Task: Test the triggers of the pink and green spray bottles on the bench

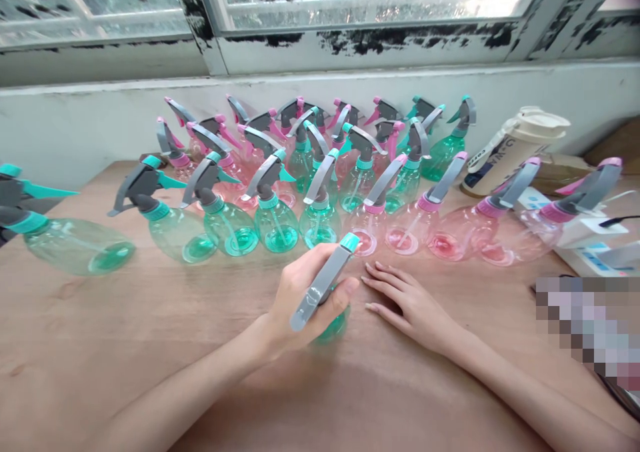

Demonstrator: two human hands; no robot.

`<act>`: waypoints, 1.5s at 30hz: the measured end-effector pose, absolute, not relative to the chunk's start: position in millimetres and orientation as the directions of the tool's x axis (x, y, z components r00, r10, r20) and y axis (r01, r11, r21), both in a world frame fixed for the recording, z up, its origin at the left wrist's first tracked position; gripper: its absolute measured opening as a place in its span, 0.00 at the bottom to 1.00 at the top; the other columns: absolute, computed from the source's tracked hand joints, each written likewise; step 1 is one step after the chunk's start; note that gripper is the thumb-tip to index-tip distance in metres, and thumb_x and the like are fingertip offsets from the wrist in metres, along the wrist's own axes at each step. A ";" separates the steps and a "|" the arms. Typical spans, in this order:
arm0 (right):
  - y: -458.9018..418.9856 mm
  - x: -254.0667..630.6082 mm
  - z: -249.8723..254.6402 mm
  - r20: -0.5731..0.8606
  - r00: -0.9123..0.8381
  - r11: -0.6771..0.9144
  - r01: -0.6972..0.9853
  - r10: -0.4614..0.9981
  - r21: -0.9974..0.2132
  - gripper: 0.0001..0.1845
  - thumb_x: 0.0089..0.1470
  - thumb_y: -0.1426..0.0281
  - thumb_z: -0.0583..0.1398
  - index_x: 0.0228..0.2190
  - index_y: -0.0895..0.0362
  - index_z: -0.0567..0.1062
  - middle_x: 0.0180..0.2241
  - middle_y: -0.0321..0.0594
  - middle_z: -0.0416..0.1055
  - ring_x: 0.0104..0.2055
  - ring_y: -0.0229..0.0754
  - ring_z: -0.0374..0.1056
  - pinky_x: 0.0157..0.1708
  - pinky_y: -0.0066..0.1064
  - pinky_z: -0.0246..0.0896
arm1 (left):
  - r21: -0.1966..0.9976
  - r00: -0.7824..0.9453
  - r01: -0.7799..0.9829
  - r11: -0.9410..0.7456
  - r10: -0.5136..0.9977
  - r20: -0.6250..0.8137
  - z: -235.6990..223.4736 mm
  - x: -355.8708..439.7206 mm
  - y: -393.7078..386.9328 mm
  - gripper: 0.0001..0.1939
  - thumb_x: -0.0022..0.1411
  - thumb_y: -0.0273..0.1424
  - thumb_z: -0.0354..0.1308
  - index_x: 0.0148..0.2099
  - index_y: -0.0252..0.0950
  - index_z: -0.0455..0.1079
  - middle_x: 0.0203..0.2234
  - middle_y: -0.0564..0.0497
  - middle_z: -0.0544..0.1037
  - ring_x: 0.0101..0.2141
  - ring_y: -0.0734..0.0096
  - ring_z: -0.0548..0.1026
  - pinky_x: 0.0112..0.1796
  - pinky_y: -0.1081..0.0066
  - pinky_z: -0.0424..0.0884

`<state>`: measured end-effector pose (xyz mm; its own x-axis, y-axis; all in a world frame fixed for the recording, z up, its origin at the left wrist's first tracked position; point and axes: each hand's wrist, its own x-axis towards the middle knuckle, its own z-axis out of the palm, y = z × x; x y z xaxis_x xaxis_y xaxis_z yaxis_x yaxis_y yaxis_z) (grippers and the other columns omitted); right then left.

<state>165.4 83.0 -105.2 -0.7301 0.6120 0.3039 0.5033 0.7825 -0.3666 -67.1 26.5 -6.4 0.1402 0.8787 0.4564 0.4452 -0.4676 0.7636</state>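
Note:
My left hand (305,299) is wrapped round the neck of a green spray bottle (334,325), just below its grey and teal trigger head. Most of that bottle's body is hidden under the hand. To its right, my right hand (415,305) lies palm down on the wooden table (210,385) with its fingers stretched out, touching no bottle. Beyond both hands runs a front row of spray bottles, with a green one (281,225) among several at the left and a pink one (413,229) among several at the right.
More pink and green spray bottles stand behind the front row, near the wall (100,125) under the window. A white tumbler (515,149) is at the back right. Near it are a white power strip (590,252) with a black cable and a pixelated patch at the right edge.

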 end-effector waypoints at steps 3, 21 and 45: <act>82.7 165.0 -103.5 0.299 -0.730 0.778 0.497 0.614 -0.384 0.24 0.64 0.63 0.57 0.59 0.55 0.69 0.63 0.47 0.64 0.66 0.53 0.57 0.61 0.54 0.60 | 0.777 0.130 0.442 -0.448 0.889 0.439 -5.0 -66.6 25.5 0.11 0.66 0.36 0.54 0.44 0.35 0.68 0.34 0.46 0.75 0.35 0.65 0.74 0.40 0.64 0.75; 83.4 167.0 -103.2 0.281 -0.734 0.770 0.494 0.618 -0.404 0.24 0.64 0.63 0.56 0.60 0.54 0.68 0.63 0.47 0.63 0.67 0.53 0.56 0.62 0.55 0.59 | 0.801 0.109 0.441 -0.405 0.910 0.400 0.8 -64.3 22.6 0.08 0.65 0.35 0.54 0.43 0.36 0.66 0.31 0.49 0.72 0.33 0.66 0.72 0.41 0.63 0.76; 82.9 169.2 -104.9 0.286 -0.729 0.766 0.491 0.622 -0.415 0.25 0.64 0.63 0.57 0.60 0.51 0.67 0.63 0.45 0.65 0.67 0.53 0.56 0.62 0.55 0.59 | 0.714 0.132 0.470 -0.519 0.841 0.524 -7.3 -65.9 23.0 0.11 0.67 0.31 0.54 0.51 0.34 0.69 0.43 0.42 0.77 0.43 0.63 0.77 0.45 0.62 0.76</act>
